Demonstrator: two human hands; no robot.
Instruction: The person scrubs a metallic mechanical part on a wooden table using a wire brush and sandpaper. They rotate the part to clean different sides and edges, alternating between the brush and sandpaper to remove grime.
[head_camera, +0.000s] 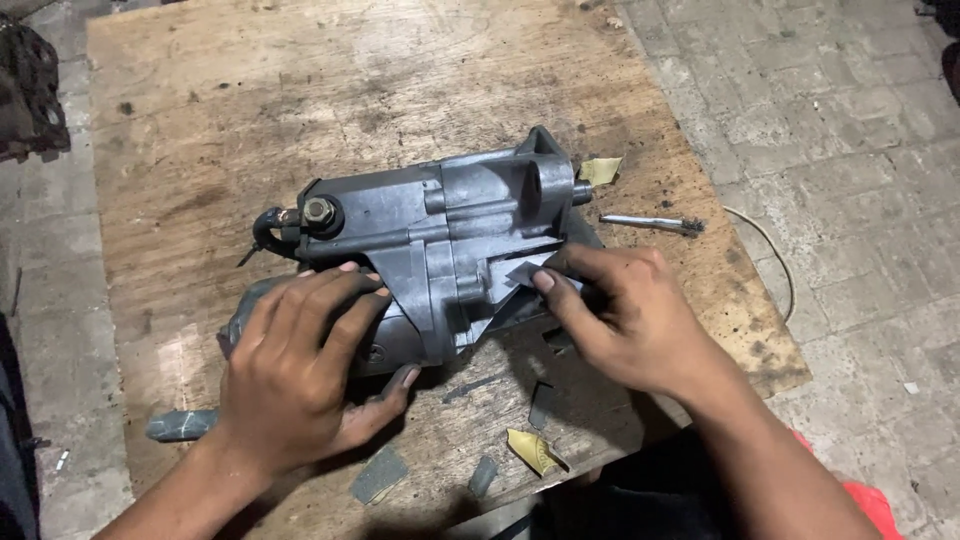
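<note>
Here, my left hand lies flat and spread over the near-left end of the grey metal starter motor, fingers curled loosely around the housing, thumb underneath. My right hand presses a small grey scrap of abrasive paper against the motor body, pinched under the fingertips; the hand is half closed around it.

The motor rests on its side near the middle of the wooden board, nose pointing toward the right edge. A brass-coloured terminal nut and a black cable stub sit at its left end.

Clearance: the far half of the board is bare wood. The right edge runs close behind my right hand. A thin metal tool lies near that edge, just beyond a yellow paper scrap. Along the near edge lie another yellow scrap and several grey scraps. A grey handle pokes out at the near-left edge. Paving surrounds the board.
</note>
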